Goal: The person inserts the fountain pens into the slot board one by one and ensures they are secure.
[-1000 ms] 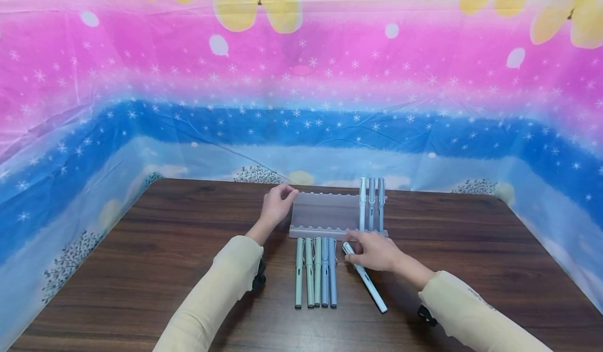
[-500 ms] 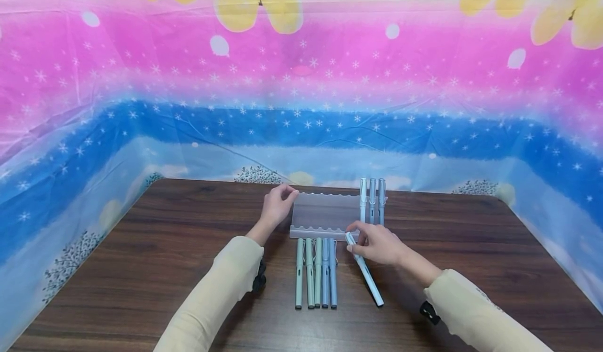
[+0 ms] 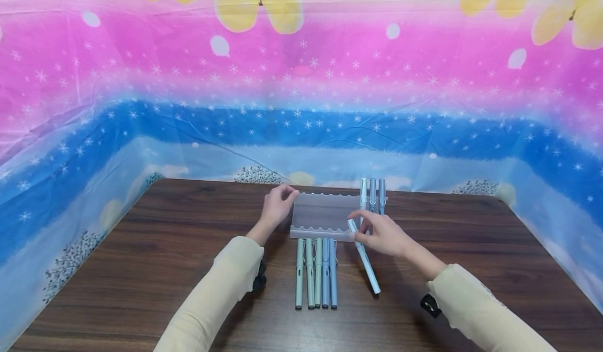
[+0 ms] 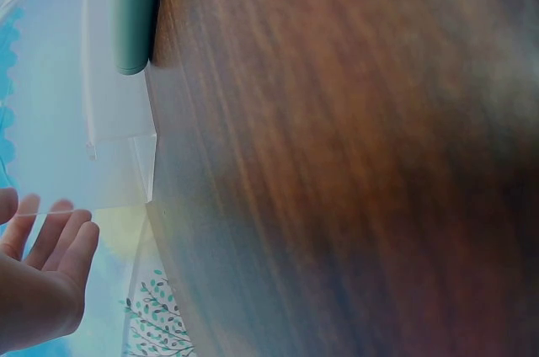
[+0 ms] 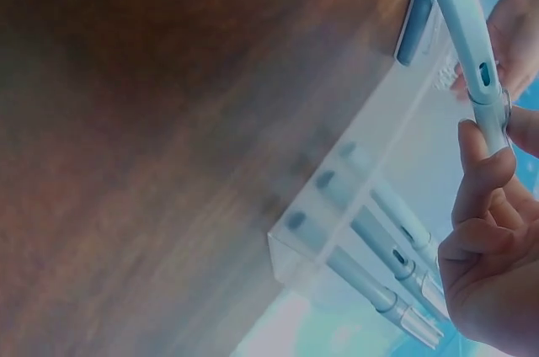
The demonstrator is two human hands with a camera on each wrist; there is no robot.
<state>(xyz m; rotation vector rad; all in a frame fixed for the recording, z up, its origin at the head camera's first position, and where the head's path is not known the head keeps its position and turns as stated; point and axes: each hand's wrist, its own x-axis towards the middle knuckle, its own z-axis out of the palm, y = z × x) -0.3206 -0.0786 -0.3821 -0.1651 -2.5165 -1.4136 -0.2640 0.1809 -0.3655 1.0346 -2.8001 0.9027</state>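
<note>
My right hand (image 3: 383, 232) pinches a pale blue pen (image 3: 366, 265) near its clip end. The pen slants in front of the clear pen stand (image 3: 325, 210), its far end pointing down toward me. In the right wrist view, thumb and fingers close round the cap of that pen (image 5: 461, 24). My left hand (image 3: 278, 204) holds the upper left corner of the stand; in the left wrist view the fingers (image 4: 76, 247) lie at its see-through edge. Three pens (image 3: 372, 189) in white and blue-grey lean in the stand's right end, partly hidden by my right hand.
Several green and blue pens (image 3: 310, 273) lie side by side on the brown wooden table (image 3: 188, 268), just in front of the stand. A printed cloth (image 3: 301, 127) in pink and blue hangs behind and along both sides.
My right hand has raised the pale blue pen from the table and brought it up toward the stand's front ledge. My left hand stays at the stand's corner.
</note>
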